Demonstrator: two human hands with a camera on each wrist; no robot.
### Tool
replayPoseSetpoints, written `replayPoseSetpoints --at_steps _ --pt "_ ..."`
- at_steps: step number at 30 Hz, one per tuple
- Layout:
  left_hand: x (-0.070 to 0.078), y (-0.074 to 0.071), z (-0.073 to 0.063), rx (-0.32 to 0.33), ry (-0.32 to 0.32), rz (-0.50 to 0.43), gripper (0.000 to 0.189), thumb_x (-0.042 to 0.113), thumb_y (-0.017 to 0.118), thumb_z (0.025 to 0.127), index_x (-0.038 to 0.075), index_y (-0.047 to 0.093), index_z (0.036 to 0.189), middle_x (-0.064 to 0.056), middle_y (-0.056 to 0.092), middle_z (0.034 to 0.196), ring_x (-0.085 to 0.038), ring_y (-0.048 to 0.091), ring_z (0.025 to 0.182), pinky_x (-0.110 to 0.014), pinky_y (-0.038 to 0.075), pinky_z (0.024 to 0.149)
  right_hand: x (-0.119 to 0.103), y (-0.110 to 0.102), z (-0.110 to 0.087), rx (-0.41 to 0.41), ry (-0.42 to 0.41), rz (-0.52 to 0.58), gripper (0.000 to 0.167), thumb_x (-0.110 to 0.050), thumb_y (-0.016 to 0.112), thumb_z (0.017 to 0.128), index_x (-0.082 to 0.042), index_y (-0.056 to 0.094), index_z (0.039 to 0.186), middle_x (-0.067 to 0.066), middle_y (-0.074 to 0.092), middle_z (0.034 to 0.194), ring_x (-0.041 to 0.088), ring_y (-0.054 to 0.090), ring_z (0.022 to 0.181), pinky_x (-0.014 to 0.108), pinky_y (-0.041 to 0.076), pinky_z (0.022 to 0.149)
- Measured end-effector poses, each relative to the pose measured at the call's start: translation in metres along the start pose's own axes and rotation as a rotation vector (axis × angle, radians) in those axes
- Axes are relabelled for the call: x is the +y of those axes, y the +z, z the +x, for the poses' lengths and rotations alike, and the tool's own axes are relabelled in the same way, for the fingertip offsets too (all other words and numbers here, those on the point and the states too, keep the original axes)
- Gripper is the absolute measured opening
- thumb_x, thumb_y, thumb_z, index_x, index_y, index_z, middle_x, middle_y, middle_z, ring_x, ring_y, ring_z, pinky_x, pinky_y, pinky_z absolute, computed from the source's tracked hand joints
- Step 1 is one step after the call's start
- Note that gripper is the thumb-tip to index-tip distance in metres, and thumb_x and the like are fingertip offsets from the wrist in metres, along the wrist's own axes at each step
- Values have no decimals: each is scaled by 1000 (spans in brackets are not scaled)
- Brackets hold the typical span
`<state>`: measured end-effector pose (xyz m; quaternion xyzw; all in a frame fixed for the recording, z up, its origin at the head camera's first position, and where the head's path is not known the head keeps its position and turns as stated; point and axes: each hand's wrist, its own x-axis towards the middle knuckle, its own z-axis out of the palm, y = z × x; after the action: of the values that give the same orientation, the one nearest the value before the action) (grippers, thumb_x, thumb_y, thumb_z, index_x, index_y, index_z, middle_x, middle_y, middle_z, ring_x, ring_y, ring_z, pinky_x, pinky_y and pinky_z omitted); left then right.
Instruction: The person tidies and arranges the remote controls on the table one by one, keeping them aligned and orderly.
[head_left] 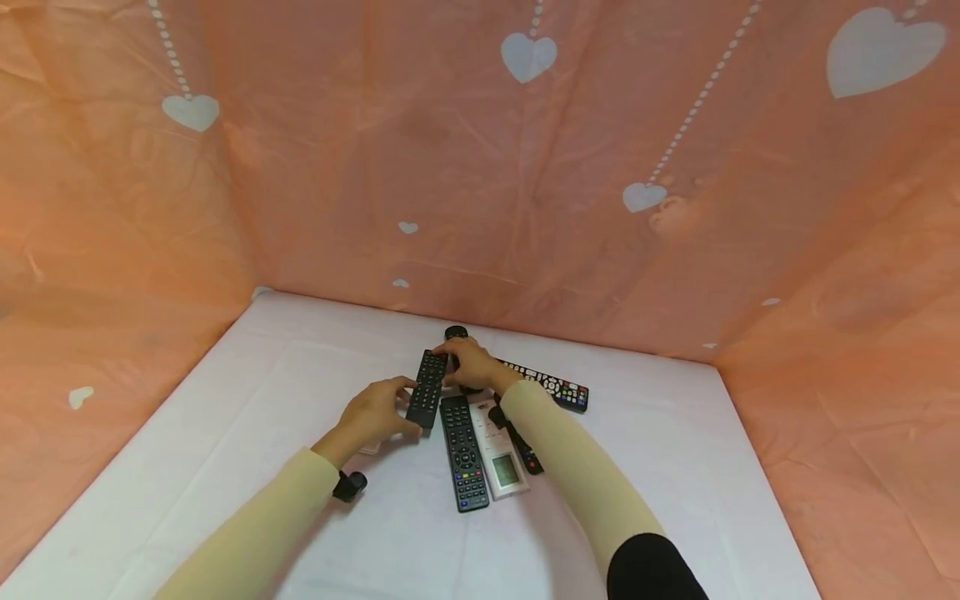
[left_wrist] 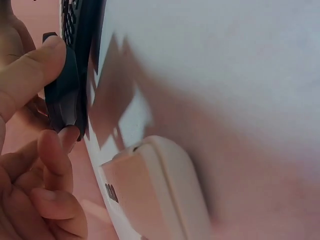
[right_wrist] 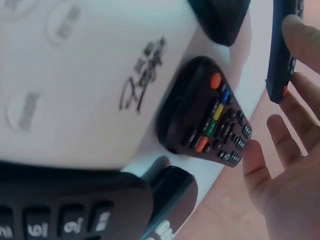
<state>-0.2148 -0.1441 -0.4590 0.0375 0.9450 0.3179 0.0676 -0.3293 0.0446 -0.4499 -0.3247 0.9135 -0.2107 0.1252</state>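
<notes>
A slim black remote control (head_left: 427, 387) is held up between both hands, tilted, with its buttons facing up. My left hand (head_left: 375, 414) pinches its lower end; in the left wrist view the thumb (left_wrist: 47, 62) lies against one side and a fingertip touches the other. My right hand (head_left: 476, 364) holds its upper end between thumb and fingers (right_wrist: 300, 100). Just right of it lie another black remote control (head_left: 465, 454) and a white remote control with a small screen (head_left: 498, 450). Under my left hand a pale remote control (left_wrist: 155, 195) rests on the table.
A long black remote with white buttons (head_left: 555, 386) lies behind my right forearm, and another dark remote (head_left: 528, 454) is partly under it. One dark remote with coloured buttons (right_wrist: 210, 117) shows close to my right hand. An orange cloth wall (head_left: 465, 167) encloses the white table (head_left: 300, 350).
</notes>
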Motion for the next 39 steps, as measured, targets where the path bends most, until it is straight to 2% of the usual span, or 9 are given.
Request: replayPoseSetpoints --at_steps 5,12,17,26,30,36,39 --pt "-3 1 -7 20 6 30 80 34 90 60 14 57 130 -5 69 110 -22 62 100 -43 50 82 -7 2 1 -12 -34 27 61 -13 77 81 -10 53 137 11 52 138 25 50 126 39 38 109" --pt "-8 -1 -20 54 -9 41 76 35 90 61 13 60 127 0 70 102 -19 61 93 -40 49 77 -13 6 0 -26 -24 27 61 -14 77 80 -9 54 136 10 52 139 25 49 129 39 37 110" --pt "-11 -1 -27 83 8 63 70 38 90 60 14 64 121 3 69 95 -17 61 88 -36 48 72 -17 7 -4 -39 -28 28 59 -15 78 80 -10 55 135 9 56 134 24 52 124 39 40 107" --pt "-15 -4 -37 46 -10 55 70 39 89 61 15 64 122 0 72 103 -22 64 97 -42 50 81 -23 10 -4 -64 -44 1 58 -18 79 80 -10 57 133 7 58 130 21 55 119 36 42 104" --pt "-16 -6 -40 41 -13 65 70 36 89 60 13 64 122 3 70 96 -18 63 92 -40 50 79 -24 13 -3 -74 -54 -19 58 -19 79 80 -10 57 133 7 57 131 20 55 118 34 42 104" --pt "-15 -4 -42 29 -16 58 71 31 90 60 10 64 123 3 69 92 -16 61 86 -39 50 77 -25 17 -2 -83 -18 -18 58 -20 79 79 -11 58 132 6 59 125 16 59 103 31 47 95" --pt "-16 -2 -43 33 -26 62 71 32 90 60 10 64 123 3 67 91 -16 61 86 -39 50 76 -25 20 -2 -84 -12 -10 58 -19 80 78 -12 59 131 5 59 122 14 59 100 30 47 92"
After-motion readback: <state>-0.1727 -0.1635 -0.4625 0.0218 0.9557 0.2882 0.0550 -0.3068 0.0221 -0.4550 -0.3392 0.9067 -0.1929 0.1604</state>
